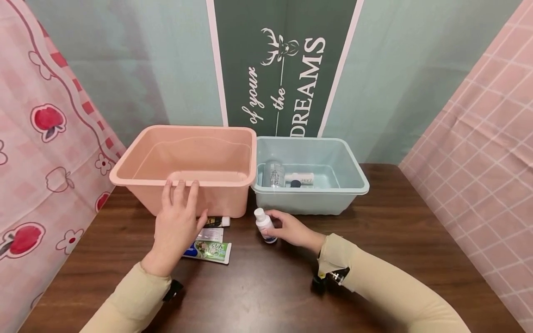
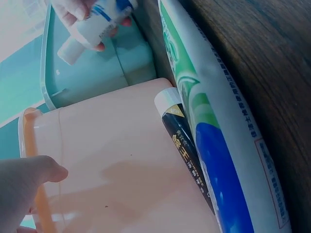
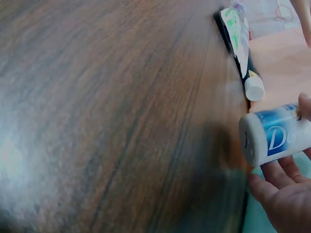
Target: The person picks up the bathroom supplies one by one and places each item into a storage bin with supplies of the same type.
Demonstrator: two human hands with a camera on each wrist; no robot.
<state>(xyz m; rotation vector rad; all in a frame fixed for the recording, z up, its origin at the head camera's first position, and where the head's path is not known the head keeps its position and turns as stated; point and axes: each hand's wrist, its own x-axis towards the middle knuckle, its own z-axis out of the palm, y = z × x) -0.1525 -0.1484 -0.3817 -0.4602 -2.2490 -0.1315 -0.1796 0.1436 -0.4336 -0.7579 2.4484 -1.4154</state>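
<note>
Two hands work at the table (image 1: pixel 250 296), the right hand (image 1: pixel 293 230) gripping a small white bottle (image 1: pixel 263 221) between thumb and fingers, just in front of the blue tub (image 1: pixel 304 202). The bottle tilts, cap up and leaning left; whether its base touches the wood is hard to tell. In the right wrist view its blue label starts with "D", the later letters faint or covered by fingers.

The left hand (image 1: pixel 175 224) lies against the peach tub (image 1: pixel 226 199) with its fingers fairly straight, tips at the front rim, thumb apart by the outer wall — the left wrist view cuts off most of this hand.

Before the peach tub lie a black tube (image 1: pixel 215 222) with a white cap, a pale packet (image 1: pixel 211 235) and a green-and-blue tube (image 1: pixel 213 251). The left hand hides their left ends in the head view, and the packet's print is too small to read.

Inside the blue tub, a clear bottle (image 1: pixel 273 173) and a second white bottle (image 1: pixel 307 178) lie partly screened — a dark cap (image 1: pixel 295 183) shows beside them, its container unclear.
</note>
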